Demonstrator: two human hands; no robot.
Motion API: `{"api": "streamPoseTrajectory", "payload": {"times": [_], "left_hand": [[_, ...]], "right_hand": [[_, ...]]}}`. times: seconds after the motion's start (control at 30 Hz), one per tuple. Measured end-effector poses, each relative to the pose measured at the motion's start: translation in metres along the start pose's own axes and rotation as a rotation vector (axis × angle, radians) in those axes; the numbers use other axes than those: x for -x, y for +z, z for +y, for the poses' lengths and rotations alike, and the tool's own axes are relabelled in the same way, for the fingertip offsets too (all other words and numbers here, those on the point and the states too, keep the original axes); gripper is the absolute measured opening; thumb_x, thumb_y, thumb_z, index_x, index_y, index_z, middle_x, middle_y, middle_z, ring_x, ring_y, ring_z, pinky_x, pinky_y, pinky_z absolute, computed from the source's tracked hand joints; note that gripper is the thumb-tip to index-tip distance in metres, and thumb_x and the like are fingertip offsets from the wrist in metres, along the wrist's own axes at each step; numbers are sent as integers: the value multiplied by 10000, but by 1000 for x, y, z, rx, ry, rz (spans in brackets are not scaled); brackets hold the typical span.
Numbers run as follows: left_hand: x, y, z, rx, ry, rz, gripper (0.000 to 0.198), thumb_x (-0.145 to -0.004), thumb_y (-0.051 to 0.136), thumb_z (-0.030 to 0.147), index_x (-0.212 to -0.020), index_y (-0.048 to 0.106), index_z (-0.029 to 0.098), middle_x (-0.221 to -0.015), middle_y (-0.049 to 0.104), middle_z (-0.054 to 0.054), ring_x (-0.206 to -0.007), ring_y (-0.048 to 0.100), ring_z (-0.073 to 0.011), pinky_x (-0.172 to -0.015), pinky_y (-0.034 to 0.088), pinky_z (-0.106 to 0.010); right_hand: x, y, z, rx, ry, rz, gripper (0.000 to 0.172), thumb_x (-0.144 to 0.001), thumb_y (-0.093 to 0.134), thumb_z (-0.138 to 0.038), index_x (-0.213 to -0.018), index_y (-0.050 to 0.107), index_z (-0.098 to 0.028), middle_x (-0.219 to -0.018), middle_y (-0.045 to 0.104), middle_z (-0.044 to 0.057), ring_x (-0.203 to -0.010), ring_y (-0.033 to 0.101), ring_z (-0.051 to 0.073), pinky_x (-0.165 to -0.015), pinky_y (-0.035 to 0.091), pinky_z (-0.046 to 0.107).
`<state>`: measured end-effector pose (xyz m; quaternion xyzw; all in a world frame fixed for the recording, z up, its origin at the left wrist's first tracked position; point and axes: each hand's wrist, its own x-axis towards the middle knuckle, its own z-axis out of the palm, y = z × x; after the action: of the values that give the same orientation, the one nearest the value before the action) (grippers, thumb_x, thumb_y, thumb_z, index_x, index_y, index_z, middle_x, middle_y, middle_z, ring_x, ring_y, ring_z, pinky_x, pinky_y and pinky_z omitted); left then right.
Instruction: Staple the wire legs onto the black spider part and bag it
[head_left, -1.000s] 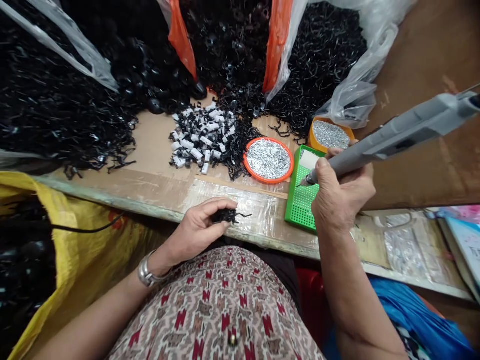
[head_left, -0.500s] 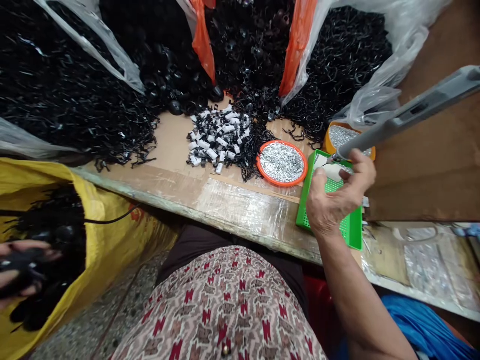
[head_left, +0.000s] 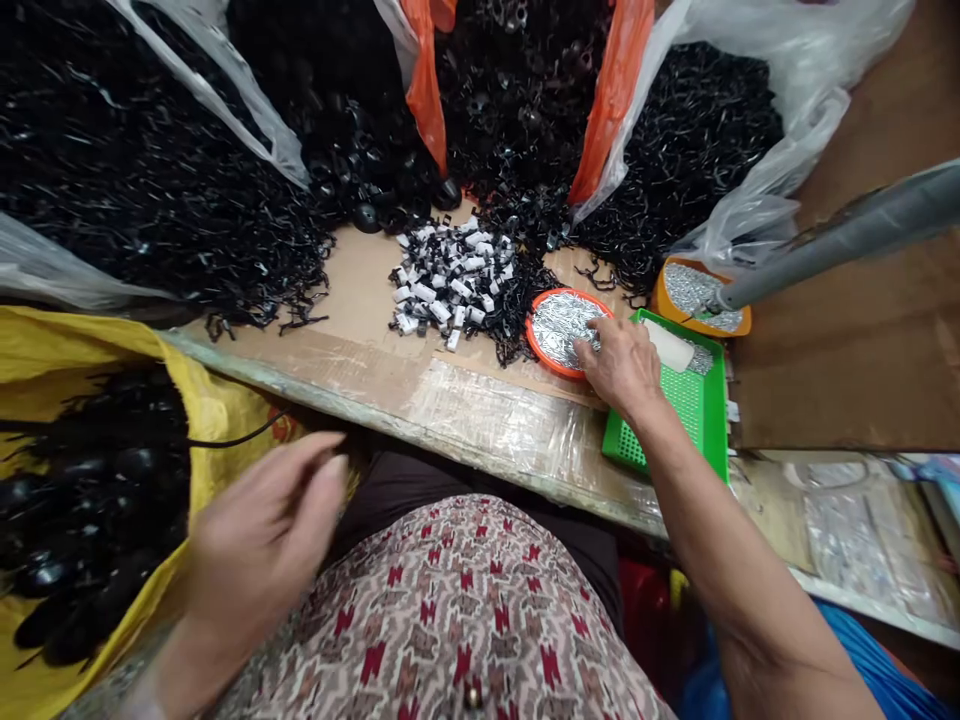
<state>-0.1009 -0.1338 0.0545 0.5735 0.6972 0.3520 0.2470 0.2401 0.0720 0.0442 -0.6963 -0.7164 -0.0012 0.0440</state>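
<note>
My right hand [head_left: 621, 362] reaches over the rim of an orange-red dish [head_left: 532, 343], its thumb and forefinger apart at the small silver metal pins [head_left: 562, 325] inside. My left hand [head_left: 262, 530], smeared by motion, is between the yellow sack [head_left: 214, 420] and my lap. Its thumb and forefinger stretch forward with a gap between, and I see nothing in them. A grey pen-shaped power screwdriver [head_left: 825, 245] hangs at the right, its tip above an orange tub [head_left: 660, 300] of small metal pieces. Black plastic parts [head_left: 112, 480] fill the sack.
A green perforated basket [head_left: 716, 440] with a white piece [head_left: 667, 345] stands beside my right wrist. White-and-black clips [head_left: 454, 280] lie heaped mid-bench. Behind them, plastic bags spill black parts [head_left: 525, 120]. A cardboard wall [head_left: 847, 370] stands at the right. A black cable [head_left: 240, 437] crosses the sack.
My right hand has let go of the screwdriver and moved left to the dish; the screwdriver has swung up and right. My left hand has left the sack and the black part it held.
</note>
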Motion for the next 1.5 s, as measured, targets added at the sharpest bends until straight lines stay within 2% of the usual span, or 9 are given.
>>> {"api": "streamPoseTrajectory", "payload": {"times": [0.1, 0.2, 0.4, 0.63, 0.77, 1.1, 1.2, 1.33, 1.5], "left_hand": [[-43, 41, 14, -178, 228, 96, 326, -965, 540, 276, -1238, 699, 196, -935, 727, -86, -800, 668, -238, -798, 559, -399], [-99, 70, 15, -411, 224, 210, 412, -966, 437, 154, -1307, 669, 135, -948, 670, -133, -817, 621, -262, -718, 501, -384], [-160, 74, -4, -643, 288, 92, 343, -949, 400, 116, -984, 735, 181, -1050, 664, -186, -1014, 541, -340, -741, 433, -404], [-145, 68, -5, -261, 156, 51, 253, -931, 519, 288, -947, 735, 155, -882, 738, -108, -806, 648, -250, -750, 470, -347], [-124, 78, -1, 93, 23, -149, 268, -907, 561, 336, -942, 734, 134, -823, 747, -62, -714, 658, -198, -675, 480, -295], [-108, 74, 6, -263, 364, -256, 451, -895, 538, 172, -1334, 611, 95, -1145, 652, -144, -997, 633, -279, -890, 518, -414], [-115, 77, 7, -359, 513, -337, 335, -911, 523, 137, -1221, 651, 144, -1215, 627, -144, -1120, 587, -303, -962, 493, -426], [-117, 88, 7, -416, 471, -323, 197, -934, 493, 129, -1030, 662, 160, -1034, 644, -124, -1002, 613, -290, -891, 504, -409], [-109, 96, 8, -278, 386, -272, 284, -918, 494, 117, -1151, 656, 133, -1025, 654, -128, -967, 623, -285, -872, 500, -417]], "right_hand": [[-4, 0, -3, 33, -8, -109, 326, -925, 530, -304, -1147, 741, -193, -1174, 738, 159, -1086, 643, 322, -895, 490, 434], [-6, 1, -3, 29, -3, -143, 308, -919, 520, -272, -1093, 765, -205, -1140, 765, 141, -1019, 689, 292, -832, 495, 390], [-6, -2, -3, -23, 14, -120, 308, -923, 506, -278, -1043, 779, -203, -1061, 786, 140, -960, 712, 296, -775, 480, 382], [8, -10, -4, -197, 66, 77, 270, -936, 536, -314, -1025, 768, -206, -963, 779, 115, -840, 684, 256, -750, 463, 379], [31, -6, -18, -582, -47, 178, 189, -938, 564, -295, -927, 721, -190, -846, 731, 42, -720, 616, 159, -707, 464, 314], [90, 42, -68, -1218, -26, 45, 113, -927, 627, -304, -904, 675, -204, -819, 696, 2, -738, 618, 132, -702, 496, 258], [97, 51, -77, -1263, 13, 48, 126, -927, 632, -323, -915, 678, -206, -830, 703, 10, -753, 627, 140, -725, 502, 266], [103, 57, -80, -1265, 8, 59, 121, -937, 630, -314, -922, 680, -206, -845, 705, 11, -769, 629, 140, -745, 495, 270], [107, 58, -82, -1298, 9, 70, 114, -933, 647, -315, -920, 687, -209, -829, 697, 3, -755, 612, 135, -733, 489, 265]]}}
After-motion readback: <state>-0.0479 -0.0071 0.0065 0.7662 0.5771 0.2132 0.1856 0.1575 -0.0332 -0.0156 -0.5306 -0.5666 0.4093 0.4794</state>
